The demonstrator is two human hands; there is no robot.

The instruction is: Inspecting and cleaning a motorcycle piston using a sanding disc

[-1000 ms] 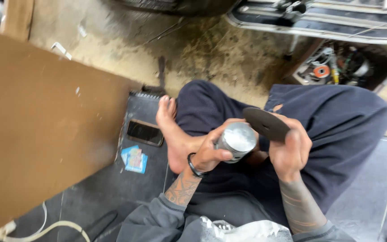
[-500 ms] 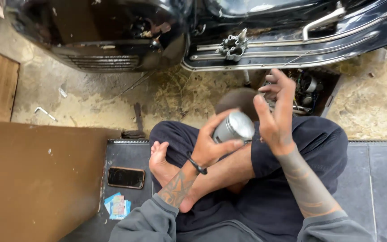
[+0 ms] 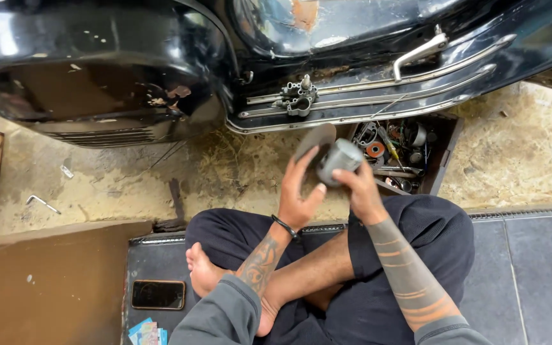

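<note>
metal cylinder (image 3: 338, 160): grey, shiny (dull top) | R hand (image 3: 360, 191) grips | L hand (image 3: 298, 198) w/ dark disc (image 3: 314, 139)

A black scooter body (image 3: 97, 70) with chrome floor rails (image 3: 378, 96) fills the top of the view, above a dirty concrete floor (image 3: 116, 185). An open box of small parts (image 3: 404, 156) sits under the rails. A bent hex key (image 3: 41, 203) lies at left. On the dark mat (image 3: 544, 268) rest a phone (image 3: 158, 294) and some coloured cards (image 3: 147, 332), beside a brown board (image 3: 39, 287).
</note>
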